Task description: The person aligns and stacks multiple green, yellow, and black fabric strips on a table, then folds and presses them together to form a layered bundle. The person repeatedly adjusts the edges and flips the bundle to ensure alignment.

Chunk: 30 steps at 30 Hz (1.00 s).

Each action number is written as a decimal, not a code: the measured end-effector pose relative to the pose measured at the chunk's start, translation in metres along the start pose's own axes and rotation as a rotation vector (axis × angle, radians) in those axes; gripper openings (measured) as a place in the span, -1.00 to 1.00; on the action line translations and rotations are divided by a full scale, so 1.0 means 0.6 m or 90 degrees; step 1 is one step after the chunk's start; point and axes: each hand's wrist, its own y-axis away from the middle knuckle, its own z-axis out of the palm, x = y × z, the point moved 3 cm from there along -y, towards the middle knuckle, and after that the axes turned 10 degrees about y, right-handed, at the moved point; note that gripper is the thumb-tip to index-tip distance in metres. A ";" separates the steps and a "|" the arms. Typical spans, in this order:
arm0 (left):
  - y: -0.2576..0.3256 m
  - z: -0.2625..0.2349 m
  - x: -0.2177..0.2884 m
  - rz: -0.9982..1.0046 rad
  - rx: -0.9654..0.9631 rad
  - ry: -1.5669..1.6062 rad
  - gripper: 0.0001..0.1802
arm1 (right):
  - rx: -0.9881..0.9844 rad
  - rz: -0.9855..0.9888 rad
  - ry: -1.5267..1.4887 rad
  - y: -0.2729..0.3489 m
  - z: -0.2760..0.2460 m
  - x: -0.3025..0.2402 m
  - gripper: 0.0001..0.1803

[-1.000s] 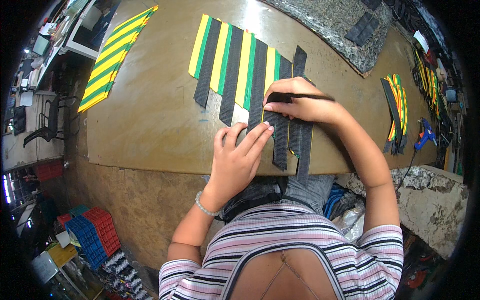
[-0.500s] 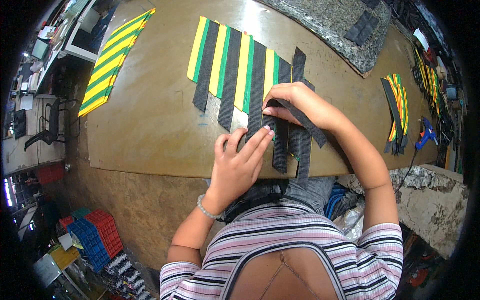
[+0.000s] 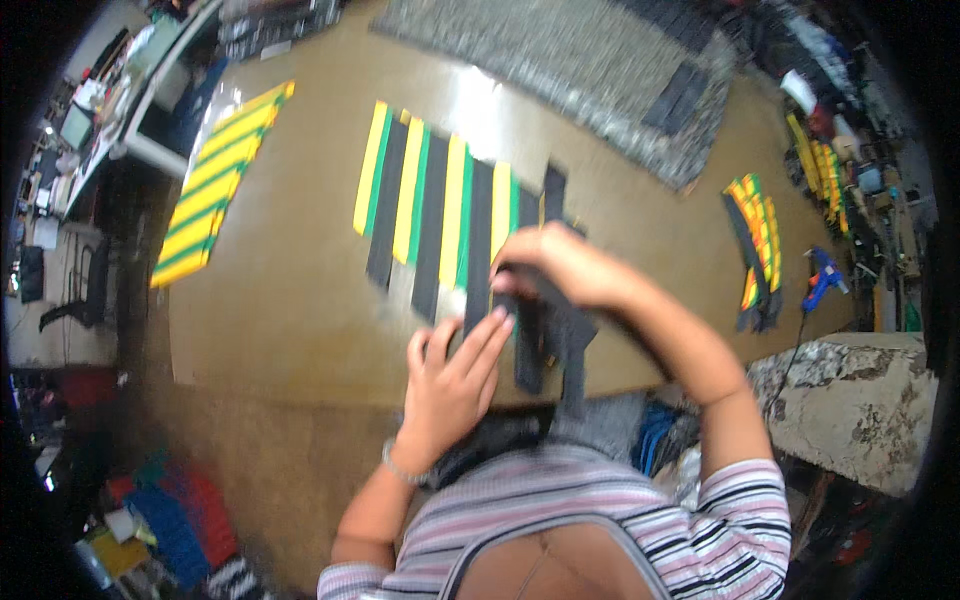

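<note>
We have a fairly bright centre, with a white glare burning out a patch of the tabletop near the grey slab; we cannot see its source. A soft shadow lies along the right forearm. Motion blur softens much of the view — we find the right grip and the black strips around it smeared, and the crates at lower left run together. The fisheye lens bows the tabletop's near edge, and past its rim the corners fall to black, with the lower left especially dim.
</note>
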 end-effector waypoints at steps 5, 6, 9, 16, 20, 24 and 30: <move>-0.009 -0.012 0.006 0.026 0.012 -0.005 -0.47 | -0.038 -0.003 -0.007 0.000 -0.003 0.001 -0.68; -0.008 -0.014 0.008 0.037 0.014 -0.021 -0.48 | -0.044 0.007 -0.022 -0.002 -0.004 0.000 -0.69; -0.007 -0.013 0.009 0.034 0.011 -0.019 -0.48 | -0.047 0.002 -0.017 -0.001 -0.006 -0.005 -0.69; -0.001 -0.009 0.007 0.033 0.022 -0.031 -0.49 | -0.027 0.003 -0.021 0.003 0.000 0.002 -0.73; -0.005 -0.013 0.011 0.029 0.023 -0.034 -0.48 | -0.027 0.019 -0.005 0.005 0.003 -0.002 -0.73; -0.008 -0.011 0.010 0.022 0.005 -0.036 -0.46 | -0.010 -0.027 0.034 -0.004 -0.018 -0.006 -0.78; 0.000 0.003 0.000 0.016 0.020 -0.013 -0.48 | 0.019 0.285 -0.138 -0.033 -0.073 0.060 -0.59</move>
